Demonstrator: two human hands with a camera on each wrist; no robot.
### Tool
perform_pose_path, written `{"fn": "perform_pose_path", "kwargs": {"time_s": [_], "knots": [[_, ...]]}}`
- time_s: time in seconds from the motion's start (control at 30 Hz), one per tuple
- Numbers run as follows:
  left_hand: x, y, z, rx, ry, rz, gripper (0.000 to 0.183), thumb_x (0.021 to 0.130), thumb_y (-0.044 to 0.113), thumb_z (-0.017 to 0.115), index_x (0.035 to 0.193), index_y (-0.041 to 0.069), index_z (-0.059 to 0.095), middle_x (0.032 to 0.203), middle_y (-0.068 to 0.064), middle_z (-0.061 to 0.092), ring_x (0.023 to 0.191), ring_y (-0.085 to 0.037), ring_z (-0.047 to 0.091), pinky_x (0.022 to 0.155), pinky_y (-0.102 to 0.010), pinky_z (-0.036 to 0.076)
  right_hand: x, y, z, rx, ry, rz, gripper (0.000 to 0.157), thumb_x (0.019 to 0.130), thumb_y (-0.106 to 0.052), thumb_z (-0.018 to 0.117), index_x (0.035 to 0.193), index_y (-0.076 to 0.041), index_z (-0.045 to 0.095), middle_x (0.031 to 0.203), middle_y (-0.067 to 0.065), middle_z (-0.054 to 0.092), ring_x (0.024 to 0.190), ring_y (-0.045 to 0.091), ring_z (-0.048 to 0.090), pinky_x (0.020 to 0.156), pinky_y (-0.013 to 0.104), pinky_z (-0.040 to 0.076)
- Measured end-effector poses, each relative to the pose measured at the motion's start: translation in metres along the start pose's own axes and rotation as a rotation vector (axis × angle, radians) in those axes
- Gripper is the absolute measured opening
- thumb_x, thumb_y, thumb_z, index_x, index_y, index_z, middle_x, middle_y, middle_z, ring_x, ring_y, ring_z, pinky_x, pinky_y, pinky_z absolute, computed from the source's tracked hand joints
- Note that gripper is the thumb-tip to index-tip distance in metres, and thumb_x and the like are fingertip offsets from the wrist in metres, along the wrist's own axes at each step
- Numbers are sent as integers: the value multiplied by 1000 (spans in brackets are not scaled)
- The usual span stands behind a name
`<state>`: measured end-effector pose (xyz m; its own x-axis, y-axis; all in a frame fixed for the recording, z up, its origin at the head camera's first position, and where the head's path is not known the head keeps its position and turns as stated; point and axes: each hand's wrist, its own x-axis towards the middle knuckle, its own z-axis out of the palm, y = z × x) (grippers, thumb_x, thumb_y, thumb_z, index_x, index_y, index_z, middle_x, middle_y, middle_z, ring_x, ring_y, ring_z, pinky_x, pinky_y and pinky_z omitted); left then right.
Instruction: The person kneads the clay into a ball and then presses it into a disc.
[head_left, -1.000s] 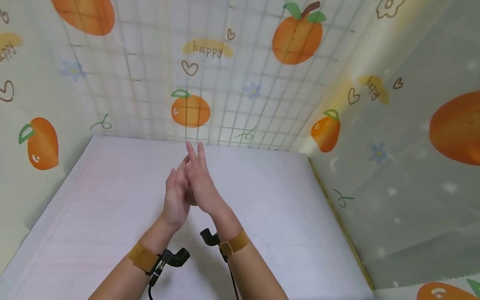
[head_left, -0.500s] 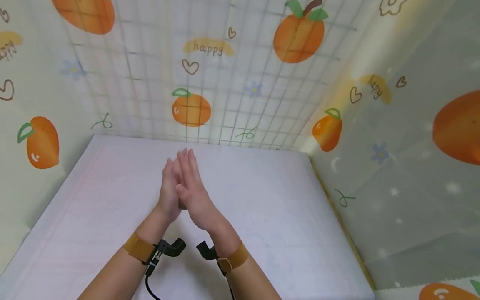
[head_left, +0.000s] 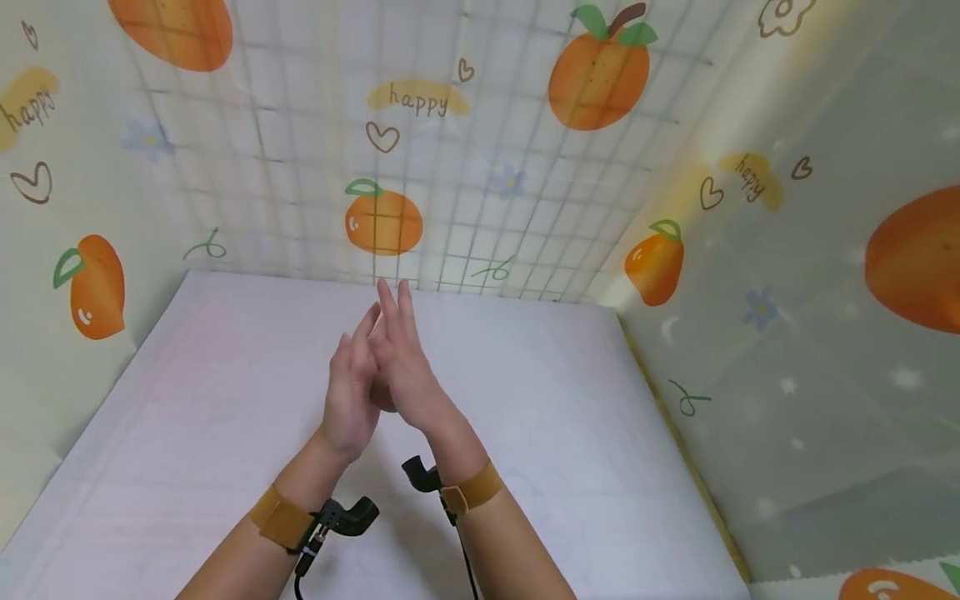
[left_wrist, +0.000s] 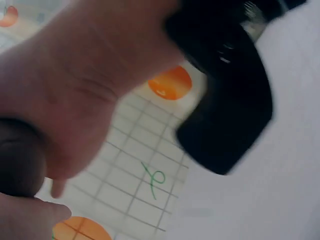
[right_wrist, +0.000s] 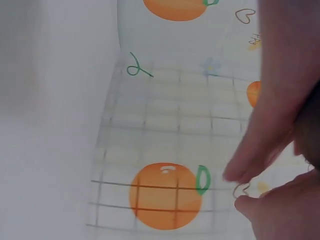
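A dark brown, rounded lump (head_left: 384, 397) is pressed between my two palms, its lower side showing near the heels of the hands. My left hand (head_left: 349, 400) lies against one side of it with the fingers mostly straight. On the other side, my right hand (head_left: 408, 375) presses with extended fingers that reach farther forward than the left ones. Seen from the left wrist, the dark lump (left_wrist: 20, 162) has a smooth surface with a thin crease. Only a dark edge of the lump (right_wrist: 311, 130) shows in the right wrist view. Its full shape is hidden by the hands.
Both hands are above a white tabletop (head_left: 540, 417). A wire grid (head_left: 480, 208) stands behind a fruit-printed sheet at the back, and printed cloth (head_left: 810, 400) hangs at the sides. Each wrist carries a brown strap and a black camera (head_left: 352, 517) with a cable.
The right hand slid back along the left, bringing the fingertips nearly level, and has now slid forward again. More of the brown lump shows now than half a second ago.
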<state>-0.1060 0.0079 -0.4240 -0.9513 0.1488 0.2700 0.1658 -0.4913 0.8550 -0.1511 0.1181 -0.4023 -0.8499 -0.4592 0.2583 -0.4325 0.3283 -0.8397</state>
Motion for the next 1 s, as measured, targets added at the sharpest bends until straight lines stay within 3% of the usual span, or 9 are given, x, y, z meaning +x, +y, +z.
{"fn": "perform_pose_path", "kwargs": {"time_s": [0.1,0.27,0.53,0.63,0.7,0.77,0.87,0.93,1.0], "knots": [[1,4,1,-9,13,10,78,104,76,17,172,39,9,181,10,12,167,-21,12,129,-71,6,-4,7,2,63,-18,15,76,101,-83,30,168,-55,4,176,-26,-19,169,21,-4,125,79,11],[8,5,-8,32,37,-5,81,102,79,18,172,39,8,181,13,9,168,-17,6,129,-71,-2,-15,9,11,140,-31,58,77,99,-86,30,166,-59,4,175,-29,-17,169,22,-4,123,82,8],[16,-12,-14,179,88,-69,78,103,78,19,172,45,5,179,22,2,166,-11,2,130,-66,5,-28,-9,13,84,-75,-8,88,95,-93,21,169,-51,-2,176,-25,-20,168,18,-7,123,82,9],[13,-20,-13,239,78,-46,80,102,78,18,172,39,13,149,6,54,132,-14,51,109,-53,42,-22,-13,9,34,-65,-11,82,98,-89,21,168,-53,-2,176,-25,-21,168,19,-2,127,76,13],[8,-25,-11,237,59,-53,82,102,80,16,172,36,15,124,11,59,111,-10,54,95,-43,43,-16,-11,6,26,-51,1,76,102,-83,23,168,-53,0,176,-25,-21,168,20,5,128,71,19],[4,-29,-9,221,35,-55,82,103,79,14,172,35,16,122,12,60,107,-9,53,92,-39,42,-9,-7,4,29,-31,26,69,105,-78,23,168,-55,3,175,-25,-21,168,22,7,129,69,21],[0,-29,-5,184,-8,-38,73,108,70,11,173,38,6,171,21,28,154,-9,27,128,-56,21,-1,3,0,67,-7,70,61,109,-70,23,166,-59,6,175,-27,-20,169,21,5,128,72,17],[-2,-27,-3,183,-14,2,69,110,64,10,173,37,3,179,19,9,165,-14,9,131,-67,7,2,10,-1,108,-4,93,58,109,-68,24,165,-61,7,175,-27,-19,169,20,-3,127,75,10],[-2,-25,-3,177,2,26,69,110,61,12,174,35,2,182,13,7,168,-18,4,130,-71,-1,2,16,0,155,-19,100,59,108,-68,25,165,-61,7,175,-27,-18,168,18,-8,127,77,5]]}}
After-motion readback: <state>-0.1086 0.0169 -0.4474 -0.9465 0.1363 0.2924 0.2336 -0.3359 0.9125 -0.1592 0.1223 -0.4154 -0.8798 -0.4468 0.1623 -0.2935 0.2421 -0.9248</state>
